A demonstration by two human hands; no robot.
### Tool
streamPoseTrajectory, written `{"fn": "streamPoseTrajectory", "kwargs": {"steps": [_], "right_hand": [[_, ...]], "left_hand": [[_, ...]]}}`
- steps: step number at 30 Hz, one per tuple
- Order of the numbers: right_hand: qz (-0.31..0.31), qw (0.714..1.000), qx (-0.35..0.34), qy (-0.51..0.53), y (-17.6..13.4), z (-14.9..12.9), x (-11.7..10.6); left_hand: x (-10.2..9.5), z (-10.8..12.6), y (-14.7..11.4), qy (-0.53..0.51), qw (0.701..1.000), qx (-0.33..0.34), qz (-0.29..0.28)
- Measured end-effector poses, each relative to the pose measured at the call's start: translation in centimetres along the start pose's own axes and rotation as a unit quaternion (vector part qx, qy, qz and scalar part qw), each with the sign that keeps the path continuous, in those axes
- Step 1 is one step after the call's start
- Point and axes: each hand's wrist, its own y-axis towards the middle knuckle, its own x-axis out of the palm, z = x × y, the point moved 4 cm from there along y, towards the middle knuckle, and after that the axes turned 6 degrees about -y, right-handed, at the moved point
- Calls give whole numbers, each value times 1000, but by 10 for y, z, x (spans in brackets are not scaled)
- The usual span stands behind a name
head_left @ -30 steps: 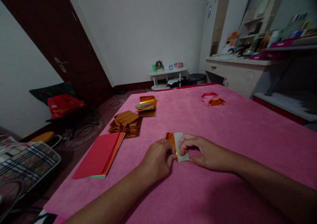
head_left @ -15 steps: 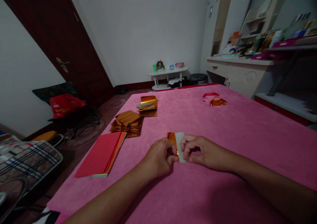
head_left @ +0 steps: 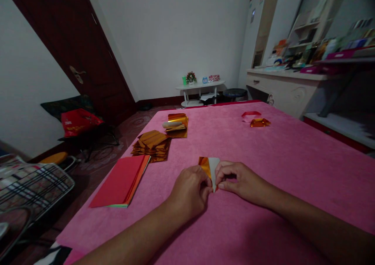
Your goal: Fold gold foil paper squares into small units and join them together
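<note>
Between my two hands is a small sheet of gold foil paper, its pale back showing on the right and shiny gold on the left. My left hand pinches its lower left edge. With bent fingers, my right hand grips the lower right side, where a corner is turned in and a bit of gold shows. The sheet's near end narrows to a point. Part of the paper is hidden behind my fingers.
Left on the pink-covered table lie a stack of red and coloured paper, folded gold paper and more gold sheets. A gold folded piece and a red-pink loop are at the far right.
The near right corner of the foil paper has been folded inward, so its near end now tapers. My right fingers have shifted slightly inward. The view has moved a little.
</note>
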Motion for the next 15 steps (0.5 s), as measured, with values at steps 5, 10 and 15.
{"fn": "streamPoseTrajectory", "kwargs": {"steps": [5,10,15], "right_hand": [[33,999,19,8,2,3,4],[58,995,72,45,4,9,8],[71,989,103,83,6,14,11]], "left_hand": [[1,9,-12,57,996,59,27],[1,15,-24,123,986,112,25],[8,12,-25,128,982,140,21]]}}
